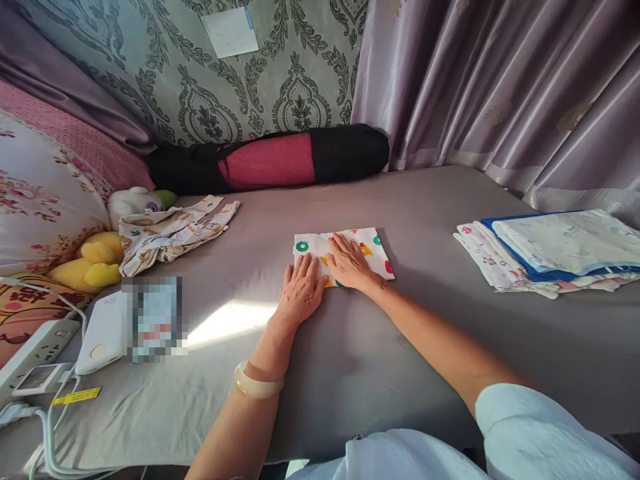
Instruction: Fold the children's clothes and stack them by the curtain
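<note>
Starting on the left, there's a rumpled printed garment (pixel 173 237) lying loose on the grey sheet (pixel 425 320), well apart from the hands. Next is the left hand (pixel 303 290), flat and unclenched, fingers resting on the near left part of the folded cloth (pixel 379 259), not gripping anything. That cloth sits on the sheet right in front of the person, white with bright shapes, and I'd bet it's light, soft and floppy (zero breakage worries, it's fabric). Probably not very slippery either, though the layers could slide on each other if you only pinch the top one. I'd get fingers under two opposite edges, thumbs on top, so the fold stays together. The right hand (pixel 349 263) lies across its middle, palm down, fingers stretched out, nothing grasped. Far right, near the curtain (pixel 480 87), a stack of folded fabrics (pixel 560 243).
</note>
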Demonstrator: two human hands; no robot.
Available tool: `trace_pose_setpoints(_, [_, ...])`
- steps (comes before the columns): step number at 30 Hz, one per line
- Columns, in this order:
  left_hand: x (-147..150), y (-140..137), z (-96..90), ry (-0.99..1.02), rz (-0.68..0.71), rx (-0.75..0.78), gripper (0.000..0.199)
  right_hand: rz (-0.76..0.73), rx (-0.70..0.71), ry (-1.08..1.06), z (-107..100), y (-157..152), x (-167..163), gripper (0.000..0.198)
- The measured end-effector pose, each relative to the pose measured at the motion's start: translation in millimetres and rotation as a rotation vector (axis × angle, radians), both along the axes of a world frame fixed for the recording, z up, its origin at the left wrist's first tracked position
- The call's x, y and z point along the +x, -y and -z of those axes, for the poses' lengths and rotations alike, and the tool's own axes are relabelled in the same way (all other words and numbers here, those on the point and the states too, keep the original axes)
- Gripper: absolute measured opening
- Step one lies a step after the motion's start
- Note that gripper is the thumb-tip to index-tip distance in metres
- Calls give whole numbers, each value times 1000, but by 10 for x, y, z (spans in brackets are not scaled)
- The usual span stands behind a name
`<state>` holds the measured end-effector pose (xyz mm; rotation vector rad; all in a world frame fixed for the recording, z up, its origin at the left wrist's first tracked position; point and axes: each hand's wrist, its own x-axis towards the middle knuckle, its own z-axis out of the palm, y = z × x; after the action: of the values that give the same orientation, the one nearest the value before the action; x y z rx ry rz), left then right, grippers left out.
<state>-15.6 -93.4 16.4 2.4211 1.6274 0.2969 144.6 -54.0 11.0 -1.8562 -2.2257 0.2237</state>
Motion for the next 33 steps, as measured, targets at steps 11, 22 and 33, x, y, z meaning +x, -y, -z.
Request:
trace_pose_setpoints(11, [-7,-4,53,33,17,48,61,105,44,62,-15,-11,239,59])
trace_pose_setpoints(22, [-15,-2,67,31,0,31,65,103,25,47,4,-30,256,59])
trace_pose_setpoints(33, [-22,-2,86,35,-12,52,63,229,-10,90,46,-100,529,64])
